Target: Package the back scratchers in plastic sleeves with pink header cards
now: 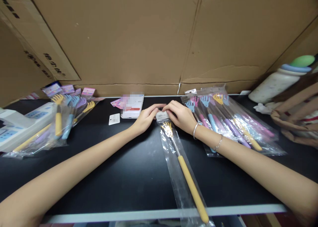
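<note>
A yellow-handled back scratcher (190, 184) in a clear plastic bag (171, 169) lies on the black table, its handle end reaching over the front edge. At the bag's top is a small white card (162, 115). My left hand (146, 117) pinches the card's left side, fingers closed. My right hand (181, 116) grips the same top from the right, fingers bent over it. The fingertips partly hide the card and the bag's opening. A loose white tag (114, 119) lies left of my left hand, near a phone (132, 109) and pink cards (118, 103).
Bagged back scratchers in several colours lie in a right pile (231, 124) and a left pile (67, 114). The left pile rests against a white power strip (32, 121). At the far right are a tilted bottle (275, 84) and a brown bag (293, 121). Cardboard walls (129, 38) stand behind.
</note>
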Demonstrator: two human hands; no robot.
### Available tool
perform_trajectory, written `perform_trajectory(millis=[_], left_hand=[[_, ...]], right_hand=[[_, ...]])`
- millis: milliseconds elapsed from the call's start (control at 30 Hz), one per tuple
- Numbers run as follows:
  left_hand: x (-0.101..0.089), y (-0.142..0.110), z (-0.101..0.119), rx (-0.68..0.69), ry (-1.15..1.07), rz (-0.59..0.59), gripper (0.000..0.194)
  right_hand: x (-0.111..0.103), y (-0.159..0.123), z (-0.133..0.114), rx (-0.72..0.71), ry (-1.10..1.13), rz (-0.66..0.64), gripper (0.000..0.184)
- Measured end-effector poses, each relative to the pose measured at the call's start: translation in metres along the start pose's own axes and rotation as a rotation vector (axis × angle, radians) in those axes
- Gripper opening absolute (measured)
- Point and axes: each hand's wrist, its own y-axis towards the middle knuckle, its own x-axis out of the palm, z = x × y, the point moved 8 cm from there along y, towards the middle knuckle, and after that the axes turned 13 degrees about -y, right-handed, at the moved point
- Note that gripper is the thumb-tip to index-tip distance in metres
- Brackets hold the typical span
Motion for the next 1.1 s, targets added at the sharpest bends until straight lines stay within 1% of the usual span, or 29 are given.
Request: perform_trajectory(millis=[100, 200, 367, 567, 800, 967, 1100], left_hand=[[-0.001, 0.000, 0.000, 0.024, 0.018, 0.002, 0.036], [0.000, 0.001, 0.000, 0.032, 0.034, -0.001, 0.037], [0.001, 0.001, 0.006, 0.063, 0.100, -0.006, 0.035], [0.000, 0.001, 0.005, 0.040, 0.061, -0.009, 0.036], [-0.001, 0.002, 0.003, 0.022, 0.033, -0.001, 0.038], [-0.005, 0.002, 0.001, 0.009, 0.034, 0.044, 0.037], [-0.006, 0.002, -0.003, -0.043, -0.045, 0.068, 0.039]], right_hand=[[0.003, 0.000, 0.001, 0.005, 0.039, -0.031, 0.019], [0.005, -0.002, 0.005, 0.040, 0.077, -0.052, 0.019], [0.012, -0.003, 0.011, 0.086, 0.114, -0.106, 0.018], [0.018, -0.003, 0.013, 0.100, 0.203, -0.161, 0.016], [0.022, -0.003, 0.015, 0.101, 0.268, -0.148, 0.014], [0.020, -0.002, 0.013, 0.076, 0.307, -0.132, 0.014], [0.019, -0.001, 0.011, 0.047, 0.312, -0.130, 0.017]])
